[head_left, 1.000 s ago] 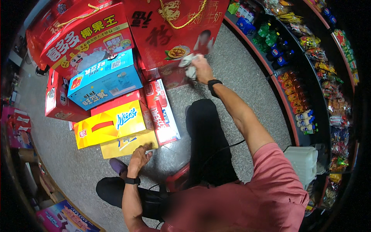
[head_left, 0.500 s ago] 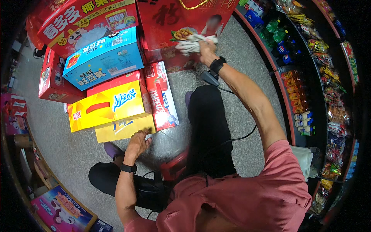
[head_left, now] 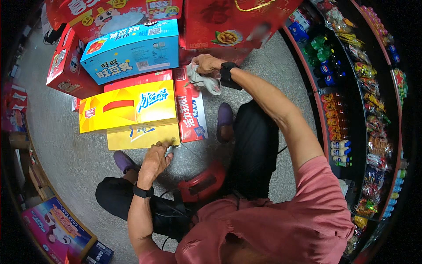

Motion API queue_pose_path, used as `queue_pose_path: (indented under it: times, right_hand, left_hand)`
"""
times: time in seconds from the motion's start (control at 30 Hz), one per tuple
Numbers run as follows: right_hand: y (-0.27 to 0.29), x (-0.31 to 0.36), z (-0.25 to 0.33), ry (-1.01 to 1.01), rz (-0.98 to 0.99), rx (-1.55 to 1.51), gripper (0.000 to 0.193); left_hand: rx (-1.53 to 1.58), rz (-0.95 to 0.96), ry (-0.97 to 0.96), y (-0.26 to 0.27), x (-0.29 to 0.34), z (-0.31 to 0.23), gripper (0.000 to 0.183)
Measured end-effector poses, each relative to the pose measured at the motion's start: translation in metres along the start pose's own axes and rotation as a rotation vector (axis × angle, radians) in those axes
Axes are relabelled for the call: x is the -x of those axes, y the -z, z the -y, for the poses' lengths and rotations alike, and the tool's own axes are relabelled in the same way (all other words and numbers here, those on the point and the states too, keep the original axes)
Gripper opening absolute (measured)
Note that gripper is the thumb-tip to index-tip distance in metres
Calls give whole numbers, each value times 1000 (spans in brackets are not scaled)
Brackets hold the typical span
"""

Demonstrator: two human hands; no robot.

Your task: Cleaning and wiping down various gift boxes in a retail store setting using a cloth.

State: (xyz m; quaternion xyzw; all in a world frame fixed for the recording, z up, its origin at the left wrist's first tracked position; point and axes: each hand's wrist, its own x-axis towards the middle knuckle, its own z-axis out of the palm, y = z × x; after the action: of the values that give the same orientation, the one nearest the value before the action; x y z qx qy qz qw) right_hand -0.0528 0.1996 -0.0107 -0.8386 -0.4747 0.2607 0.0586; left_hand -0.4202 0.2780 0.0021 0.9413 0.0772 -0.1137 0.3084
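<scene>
A whitish rag (head_left: 204, 82) is bunched in my right hand (head_left: 208, 64), whose fingers are closed round it. It lies against the upper part of a red and white carton (head_left: 190, 112). My left hand (head_left: 154, 162) is open, its fingertips touching the near right corner of a flat yellow box (head_left: 127, 140). On top of that sits a yellow carton (head_left: 94, 103) with a red carry handle. Behind it a light blue drink carton (head_left: 162, 53) rests tilted on other boxes. A large red gift box (head_left: 206, 26) with a gold cord stands at the back.
Another red box (head_left: 66, 66) stands at the left of the pile. Shelves with bottles (head_left: 336, 119) and bagged snacks (head_left: 378, 127) curve along the right. A red stool (head_left: 202, 182) is below me. Dark cables run past my legs. A colourful poster panel (head_left: 57, 231) lies lower left.
My right hand has brought the rag from the front of the big red gift box down and left to the red and white carton. My left hand stays at the yellow box's corner.
</scene>
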Motion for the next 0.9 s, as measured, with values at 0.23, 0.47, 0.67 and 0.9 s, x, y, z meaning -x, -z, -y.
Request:
queue_pose_path:
  times: [0.23, 0.47, 0.67, 0.9]
  right_hand:
    - [-116, -23, 7, -23, -477, -153, 56]
    - [-107, -14, 5, -67, -552, -105, 48]
    - [-93, 25, -68, -278, -593, -9, 41]
    - [-63, 12, -31, -41, -537, -194, 54]
  left_hand:
    - [-11, -12, 20, 1, 12, -11, 31]
    - [-5, 73, 93, 0, 23, -10, 32]
    - [-9, 56, 87, 7, 25, -17, 34]
    - [-37, 102, 106, 8, 29, -20, 37]
